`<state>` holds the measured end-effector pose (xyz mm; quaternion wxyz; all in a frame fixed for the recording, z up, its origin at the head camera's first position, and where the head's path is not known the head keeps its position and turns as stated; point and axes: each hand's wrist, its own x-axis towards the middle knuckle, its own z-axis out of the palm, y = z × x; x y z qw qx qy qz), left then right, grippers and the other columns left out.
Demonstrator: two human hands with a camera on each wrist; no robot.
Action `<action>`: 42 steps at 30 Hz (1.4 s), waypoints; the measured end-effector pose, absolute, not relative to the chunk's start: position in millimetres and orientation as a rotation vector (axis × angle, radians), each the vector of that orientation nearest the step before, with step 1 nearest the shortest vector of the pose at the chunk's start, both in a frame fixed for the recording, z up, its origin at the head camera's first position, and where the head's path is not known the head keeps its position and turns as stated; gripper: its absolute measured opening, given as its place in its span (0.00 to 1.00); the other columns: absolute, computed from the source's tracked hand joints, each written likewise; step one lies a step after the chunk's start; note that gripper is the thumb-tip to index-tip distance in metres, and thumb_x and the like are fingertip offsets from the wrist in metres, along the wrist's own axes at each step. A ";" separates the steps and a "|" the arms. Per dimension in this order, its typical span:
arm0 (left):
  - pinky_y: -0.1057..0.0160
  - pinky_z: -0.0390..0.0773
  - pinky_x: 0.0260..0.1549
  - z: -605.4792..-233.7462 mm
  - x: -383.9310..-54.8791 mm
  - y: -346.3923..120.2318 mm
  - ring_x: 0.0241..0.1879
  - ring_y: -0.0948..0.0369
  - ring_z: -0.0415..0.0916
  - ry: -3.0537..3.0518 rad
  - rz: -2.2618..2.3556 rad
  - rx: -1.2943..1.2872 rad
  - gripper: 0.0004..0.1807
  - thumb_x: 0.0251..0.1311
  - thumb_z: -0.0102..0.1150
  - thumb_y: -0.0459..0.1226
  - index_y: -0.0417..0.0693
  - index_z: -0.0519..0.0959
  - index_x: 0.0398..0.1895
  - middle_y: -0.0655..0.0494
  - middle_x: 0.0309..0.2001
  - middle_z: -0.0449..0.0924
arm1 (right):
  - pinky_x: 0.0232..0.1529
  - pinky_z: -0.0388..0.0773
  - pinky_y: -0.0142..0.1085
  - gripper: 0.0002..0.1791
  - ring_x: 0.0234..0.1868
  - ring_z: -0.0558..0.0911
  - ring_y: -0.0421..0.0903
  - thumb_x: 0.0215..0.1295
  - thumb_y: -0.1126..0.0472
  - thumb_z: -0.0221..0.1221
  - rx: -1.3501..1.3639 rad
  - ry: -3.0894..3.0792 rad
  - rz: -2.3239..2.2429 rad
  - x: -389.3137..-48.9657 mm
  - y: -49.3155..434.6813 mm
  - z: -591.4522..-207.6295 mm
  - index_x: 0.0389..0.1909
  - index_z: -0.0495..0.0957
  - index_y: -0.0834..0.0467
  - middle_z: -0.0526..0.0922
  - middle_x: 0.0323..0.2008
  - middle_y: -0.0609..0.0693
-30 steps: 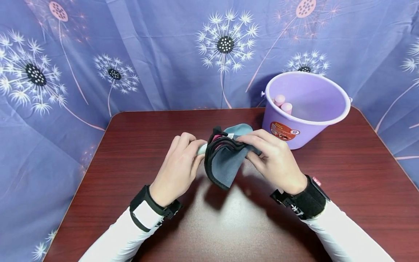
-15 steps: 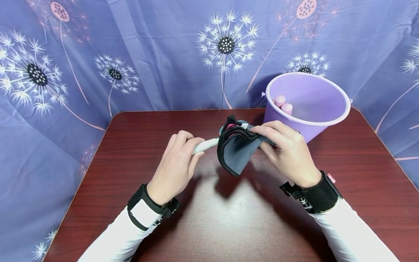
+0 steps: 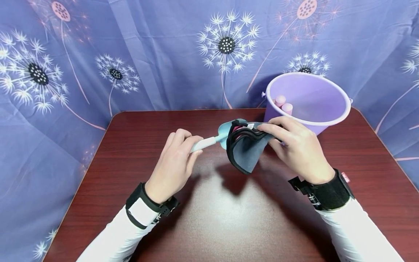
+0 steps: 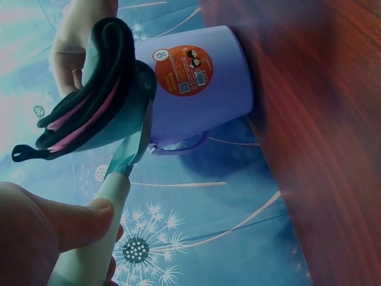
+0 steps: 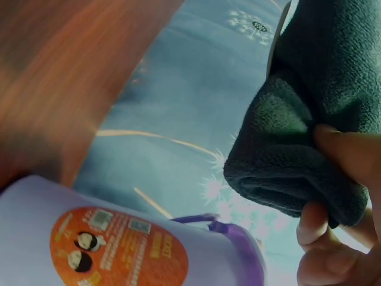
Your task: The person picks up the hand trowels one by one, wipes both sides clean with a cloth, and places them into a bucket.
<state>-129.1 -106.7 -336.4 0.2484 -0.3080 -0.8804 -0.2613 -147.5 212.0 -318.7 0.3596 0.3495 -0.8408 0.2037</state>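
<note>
My left hand (image 3: pixel 173 165) grips the white handle of a hand trowel (image 3: pixel 203 144), whose light blue blade points right. A folded dark grey cloth (image 3: pixel 250 151) with black edging, a pink inner layer and a small white tag lies against the blade and hides part of it. Fingers and thumb of my right hand (image 3: pixel 296 149) pinch the cloth at its right end, above the table. From the left wrist, the cloth (image 4: pixel 113 101) and its black hanging loop show beside the trowel's blade (image 4: pixel 138 140). The right wrist view shows the bunched cloth (image 5: pixel 286 149) between thumb and fingers.
A purple bucket (image 3: pixel 327 122) stands at the back right of the dark red wooden table (image 3: pixel 137 134), close behind my right hand. Two pink rounded ends (image 3: pixel 287 108) show inside it. A blue curtain (image 3: pixel 170 54) with dandelion prints hangs behind the table.
My right hand has moved right with the cloth, sliding it along the trowel toward the tip. The trowel's handle and part of its blade have come into sight. My left hand has barely moved.
</note>
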 end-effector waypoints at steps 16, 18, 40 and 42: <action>0.58 0.66 0.42 -340.3 -130.8 -105.8 0.39 0.53 0.63 -2.414 -0.690 -0.867 0.16 0.60 0.67 0.33 0.43 0.81 0.51 0.52 0.43 0.70 | 0.38 0.78 0.49 0.21 0.47 0.77 0.51 0.58 0.69 0.63 0.985 -2.342 0.292 -138.3 215.2 -318.3 0.52 0.84 0.49 0.79 0.49 0.50; 0.58 0.66 0.42 -342.1 -131.5 -105.1 0.39 0.53 0.63 -2.418 -0.683 -0.870 0.16 0.61 0.66 0.33 0.43 0.80 0.51 0.52 0.42 0.70 | 0.36 0.78 0.49 0.21 0.48 0.77 0.50 0.59 0.68 0.62 0.984 -2.355 0.273 -138.6 213.7 -320.1 0.53 0.83 0.48 0.79 0.49 0.49; 0.59 0.66 0.42 -361.8 -137.9 -99.7 0.39 0.54 0.61 -2.464 -0.628 -0.890 0.14 0.62 0.65 0.34 0.42 0.80 0.51 0.53 0.42 0.68 | 0.46 0.75 0.41 0.20 0.46 0.76 0.46 0.59 0.66 0.61 1.141 -2.349 0.455 -145.9 182.4 -360.6 0.53 0.82 0.51 0.78 0.47 0.49; 0.59 0.66 0.43 -361.6 -137.7 -99.7 0.40 0.54 0.61 -2.468 -0.627 -0.887 0.14 0.63 0.64 0.34 0.42 0.80 0.51 0.53 0.43 0.68 | 0.47 0.75 0.41 0.21 0.47 0.77 0.46 0.57 0.67 0.62 1.154 -2.327 0.510 -146.4 181.8 -362.6 0.53 0.82 0.52 0.78 0.47 0.49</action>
